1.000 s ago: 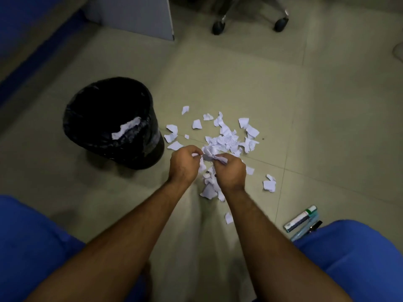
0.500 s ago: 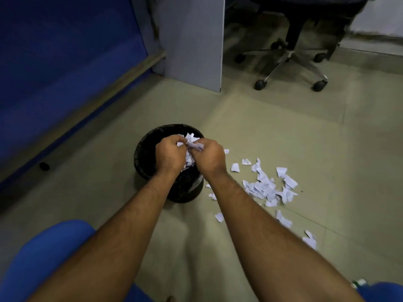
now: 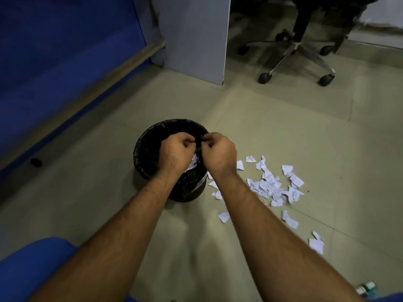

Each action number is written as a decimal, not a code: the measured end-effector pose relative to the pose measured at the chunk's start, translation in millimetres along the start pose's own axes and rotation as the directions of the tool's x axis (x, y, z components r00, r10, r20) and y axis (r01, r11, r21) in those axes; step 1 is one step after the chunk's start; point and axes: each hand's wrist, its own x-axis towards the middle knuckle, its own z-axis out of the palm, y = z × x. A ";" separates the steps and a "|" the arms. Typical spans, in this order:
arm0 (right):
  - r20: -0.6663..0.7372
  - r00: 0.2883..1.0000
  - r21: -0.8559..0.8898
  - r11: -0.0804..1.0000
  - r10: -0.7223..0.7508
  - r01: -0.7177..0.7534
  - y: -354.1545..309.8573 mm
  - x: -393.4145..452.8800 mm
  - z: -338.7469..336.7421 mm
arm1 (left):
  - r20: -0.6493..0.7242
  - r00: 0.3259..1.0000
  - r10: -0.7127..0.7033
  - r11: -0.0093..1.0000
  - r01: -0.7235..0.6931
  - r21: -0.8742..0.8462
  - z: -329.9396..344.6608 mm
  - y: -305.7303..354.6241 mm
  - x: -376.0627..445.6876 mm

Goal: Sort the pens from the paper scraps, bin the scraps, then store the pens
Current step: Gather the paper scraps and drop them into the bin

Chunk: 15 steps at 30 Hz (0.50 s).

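A: What's changed at the bin?
B: The white wad seen between the fingers earlier is gone; scraps are spotted inside the black liner. Left hand and right hand are curled, nothing visibly pinched.
A: Rest?
B: Torn, crinkled paper is left on the tiles just right. A pen is glimpsed bottom right.

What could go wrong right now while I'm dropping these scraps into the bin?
1. Both hands, left hand and right hand, hover over the near-right part of the bin, so falling scraps might miss and land on the floor.
2. Many paper scraps lie spread to the bin's right; scattered ones could be overlooked.
3. The pens lie at the frame's edge and may be forgotten.
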 end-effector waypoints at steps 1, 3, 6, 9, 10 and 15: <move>-0.041 0.999 0.037 0.999 0.029 -0.027 5.6 -1.4 -7.0 | 0.018 1.000 0.018 1.000 -0.018 -0.021 4.8 6.6 -2.8; -0.117 0.989 0.098 0.992 0.089 -0.077 20.8 -6.4 -21.4 | 0.053 0.996 0.074 0.996 -0.071 -0.051 17.7 18.6 -7.7; -0.183 0.963 0.142 0.974 0.199 -0.175 57.1 -15.0 -40.1 | 0.165 0.974 0.153 0.988 -0.148 -0.043 53.8 32.2 -22.3; -0.187 0.944 0.047 0.962 0.273 -0.269 109.9 -23.5 -52.0 | 0.349 0.914 0.207 0.961 -0.256 0.100 109.1 28.5 -42.4; -0.165 0.940 -0.012 0.952 0.299 -0.305 131.7 -27.3 -55.2 | 0.426 0.887 0.181 0.955 -0.262 0.141 128.3 23.2 -49.1; -0.027 0.890 -0.325 0.838 0.456 -0.439 235.4 -47.1 -67.7 | 0.702 0.712 -0.015 0.898 -0.300 0.323 208.5 -17.3 -79.5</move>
